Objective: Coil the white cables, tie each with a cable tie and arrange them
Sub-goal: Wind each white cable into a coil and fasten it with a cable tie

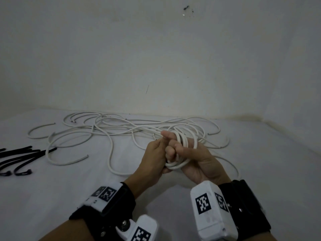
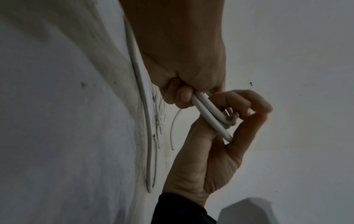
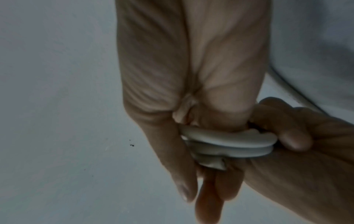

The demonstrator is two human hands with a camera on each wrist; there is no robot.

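A small coil of white cable (image 1: 181,150) is held just above the white surface, between both hands. My left hand (image 1: 162,142) grips its left side with curled fingers and the thumb up. My right hand (image 1: 176,151) has its fingers curled through and round the loops. In the left wrist view the coil (image 2: 207,116) shows two or three turns, pinched between my left hand (image 2: 184,94) above and my right hand (image 2: 237,112) below. The right wrist view has the coil (image 3: 229,142) under my right hand (image 3: 193,189), with left fingers (image 3: 293,141) on its end.
A tangle of loose white cables (image 1: 121,127) lies across the surface behind the hands, up to the wall. Several black cable ties (image 1: 19,159) lie at the left edge. The white surface (image 1: 69,192) meets a bare wall at the back.
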